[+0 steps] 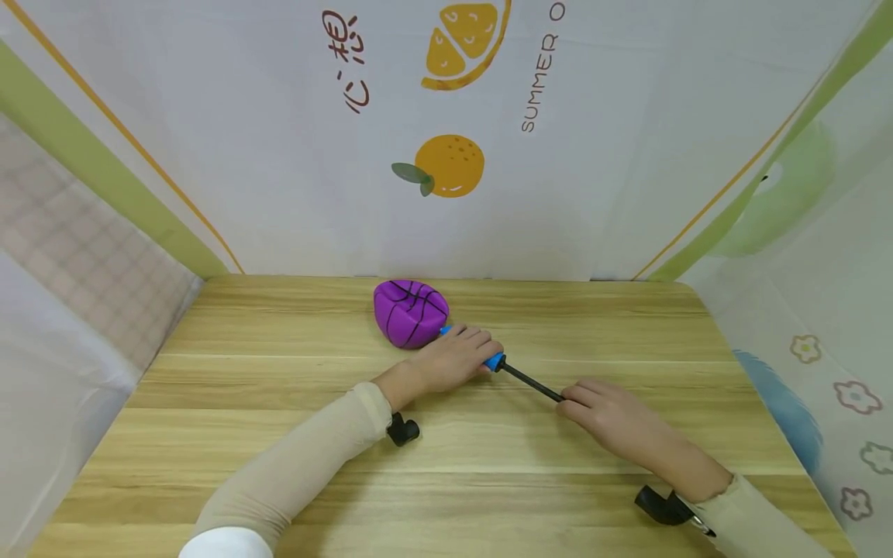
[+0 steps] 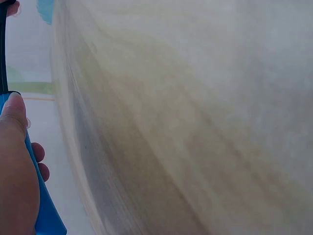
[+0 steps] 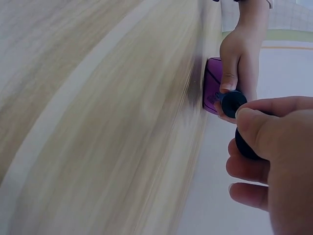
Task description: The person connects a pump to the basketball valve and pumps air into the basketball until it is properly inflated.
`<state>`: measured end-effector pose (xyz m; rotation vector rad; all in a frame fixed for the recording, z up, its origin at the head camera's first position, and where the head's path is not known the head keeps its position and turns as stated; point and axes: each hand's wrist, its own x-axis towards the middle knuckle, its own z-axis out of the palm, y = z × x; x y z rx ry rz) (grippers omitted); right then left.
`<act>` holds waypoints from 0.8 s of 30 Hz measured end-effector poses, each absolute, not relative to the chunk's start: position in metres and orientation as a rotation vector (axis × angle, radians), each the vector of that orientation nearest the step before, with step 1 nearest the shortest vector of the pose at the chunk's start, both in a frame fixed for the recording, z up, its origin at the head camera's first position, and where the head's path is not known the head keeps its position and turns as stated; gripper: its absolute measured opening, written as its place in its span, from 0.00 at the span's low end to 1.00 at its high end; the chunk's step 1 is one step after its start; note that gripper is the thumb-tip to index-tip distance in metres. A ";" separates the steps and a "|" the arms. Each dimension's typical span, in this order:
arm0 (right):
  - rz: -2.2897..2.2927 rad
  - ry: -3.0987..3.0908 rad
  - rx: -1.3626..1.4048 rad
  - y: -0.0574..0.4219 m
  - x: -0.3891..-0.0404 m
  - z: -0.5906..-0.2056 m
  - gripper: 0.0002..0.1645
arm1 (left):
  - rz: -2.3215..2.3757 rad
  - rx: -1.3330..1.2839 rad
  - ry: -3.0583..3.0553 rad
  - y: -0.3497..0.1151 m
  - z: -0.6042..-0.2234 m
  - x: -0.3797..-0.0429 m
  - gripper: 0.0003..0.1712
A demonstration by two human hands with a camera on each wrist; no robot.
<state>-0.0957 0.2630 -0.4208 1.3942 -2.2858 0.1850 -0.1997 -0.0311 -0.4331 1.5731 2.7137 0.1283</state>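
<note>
In the head view, a dented purple ball (image 1: 410, 314) rests near the tabletop's (image 1: 293, 465) far edge, left of centre; the left hand (image 1: 449, 361) grips the blue pump (image 1: 495, 362) beside it. The pump's long axis slants from the ball toward the near right corner, its black rod (image 1: 533, 383) reaching the right hand (image 1: 621, 422). The white cloth (image 1: 279, 155) behind reads "心想" and "SUMMER O". The left wrist view shows thumb and fingers wrapped round the blue barrel; the right wrist view, fingers pinching the black handle (image 3: 246, 148).
</note>
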 end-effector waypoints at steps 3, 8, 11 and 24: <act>0.201 -2.276 1.394 0.264 -0.094 -0.420 0.34 | 0.127 1.565 2.711 -0.032 -0.432 -0.200 0.22; 0.218 -2.257 1.393 0.263 -0.096 -0.420 0.32 | 0.098 1.567 2.718 -0.030 -0.433 -0.200 0.22; 0.210 -2.270 1.394 0.262 -0.098 -0.421 0.32 | 0.064 1.586 2.737 -0.029 -0.433 -0.199 0.21; 0.145 -2.433 1.416 0.241 -0.120 -0.422 0.17 | -0.077 1.585 2.808 -0.026 -0.436 -0.195 0.21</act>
